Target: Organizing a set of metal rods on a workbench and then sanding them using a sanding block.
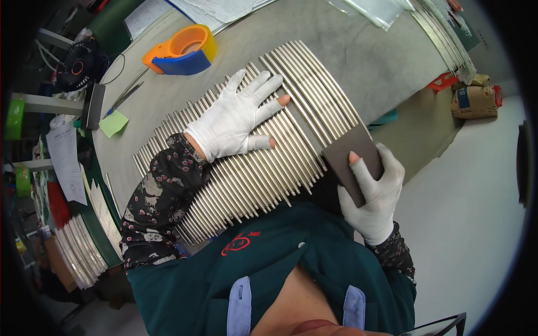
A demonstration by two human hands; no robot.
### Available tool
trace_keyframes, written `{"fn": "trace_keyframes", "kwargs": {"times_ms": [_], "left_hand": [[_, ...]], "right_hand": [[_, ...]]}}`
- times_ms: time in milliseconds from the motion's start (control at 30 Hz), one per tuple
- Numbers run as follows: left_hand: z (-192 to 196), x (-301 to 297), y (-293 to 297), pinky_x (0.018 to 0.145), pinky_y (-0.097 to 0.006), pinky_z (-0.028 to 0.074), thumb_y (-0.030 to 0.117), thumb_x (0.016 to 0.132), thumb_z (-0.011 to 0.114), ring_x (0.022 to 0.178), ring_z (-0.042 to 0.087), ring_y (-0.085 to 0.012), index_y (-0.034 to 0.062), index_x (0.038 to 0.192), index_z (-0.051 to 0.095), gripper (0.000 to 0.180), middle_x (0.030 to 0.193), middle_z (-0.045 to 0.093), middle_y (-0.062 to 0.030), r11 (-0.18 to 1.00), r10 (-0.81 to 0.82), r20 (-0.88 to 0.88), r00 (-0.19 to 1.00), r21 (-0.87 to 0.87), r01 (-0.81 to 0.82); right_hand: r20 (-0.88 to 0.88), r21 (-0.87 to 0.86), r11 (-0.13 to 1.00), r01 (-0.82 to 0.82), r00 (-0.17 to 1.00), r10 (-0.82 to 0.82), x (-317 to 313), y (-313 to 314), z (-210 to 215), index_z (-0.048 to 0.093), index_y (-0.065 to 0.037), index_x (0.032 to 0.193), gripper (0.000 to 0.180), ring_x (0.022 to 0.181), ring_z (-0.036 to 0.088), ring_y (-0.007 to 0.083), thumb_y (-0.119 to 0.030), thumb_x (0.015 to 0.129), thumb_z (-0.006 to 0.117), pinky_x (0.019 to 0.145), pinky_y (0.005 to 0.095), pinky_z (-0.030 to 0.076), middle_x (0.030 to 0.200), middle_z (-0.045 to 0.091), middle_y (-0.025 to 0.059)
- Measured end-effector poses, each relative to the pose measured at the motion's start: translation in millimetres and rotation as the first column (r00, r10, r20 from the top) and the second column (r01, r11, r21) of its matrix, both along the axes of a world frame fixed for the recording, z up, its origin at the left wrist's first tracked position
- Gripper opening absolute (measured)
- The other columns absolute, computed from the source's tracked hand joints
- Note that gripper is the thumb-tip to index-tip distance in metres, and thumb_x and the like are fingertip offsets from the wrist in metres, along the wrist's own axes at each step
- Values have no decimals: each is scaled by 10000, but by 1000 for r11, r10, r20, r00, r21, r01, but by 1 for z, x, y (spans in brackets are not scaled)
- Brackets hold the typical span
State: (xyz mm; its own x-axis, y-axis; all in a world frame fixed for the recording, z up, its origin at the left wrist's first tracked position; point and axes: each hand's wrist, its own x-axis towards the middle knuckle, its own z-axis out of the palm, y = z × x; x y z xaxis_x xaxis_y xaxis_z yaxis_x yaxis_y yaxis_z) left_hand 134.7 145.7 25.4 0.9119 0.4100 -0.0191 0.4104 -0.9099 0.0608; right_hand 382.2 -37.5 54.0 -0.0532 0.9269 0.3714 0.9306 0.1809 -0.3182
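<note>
close head-worn fisheye, downward over hands (228, 123) (376, 199)

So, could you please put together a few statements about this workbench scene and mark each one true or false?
1. The left hand rests on the metal rods with its fingers spread. True.
2. The right hand holds a pair of scissors. False: it holds a dark block.
3. The tape dispenser is partly orange and partly blue. True.
4. The black fan is at the right of the picture. False: it is at the upper left.
5. The pale green note lies under the left hand. False: it lies apart, further left.
</note>
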Motion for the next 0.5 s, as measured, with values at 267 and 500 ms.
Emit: {"fn": "trace_keyframes", "kwargs": {"times_ms": [267, 500], "left_hand": [[-4, -4, 1, 1125, -582, 142, 703, 857, 391, 1387, 267, -404, 100, 1476, 262, 874, 1520, 251, -200, 994, 106, 71, 992, -19, -105], [-5, -5, -1, 1126, -578, 142, 707, 824, 443, 1390, 261, -405, 94, 1472, 264, 911, 1519, 254, -197, 991, 131, 77, 988, -31, -129]], "right_hand": [[165, -30, 999, -12, 986, 17, -29, 42, -11, 595, -172, 1196, 539, 1025, 487, 351, -239, 679, 732, 775, 421, 432, 1199, 453, 203], [211, -81, 993, -88, 972, 104, -19, 33, -10, 589, -158, 1198, 529, 996, 497, 366, -254, 695, 722, 734, 434, 452, 1176, 443, 230]]}}
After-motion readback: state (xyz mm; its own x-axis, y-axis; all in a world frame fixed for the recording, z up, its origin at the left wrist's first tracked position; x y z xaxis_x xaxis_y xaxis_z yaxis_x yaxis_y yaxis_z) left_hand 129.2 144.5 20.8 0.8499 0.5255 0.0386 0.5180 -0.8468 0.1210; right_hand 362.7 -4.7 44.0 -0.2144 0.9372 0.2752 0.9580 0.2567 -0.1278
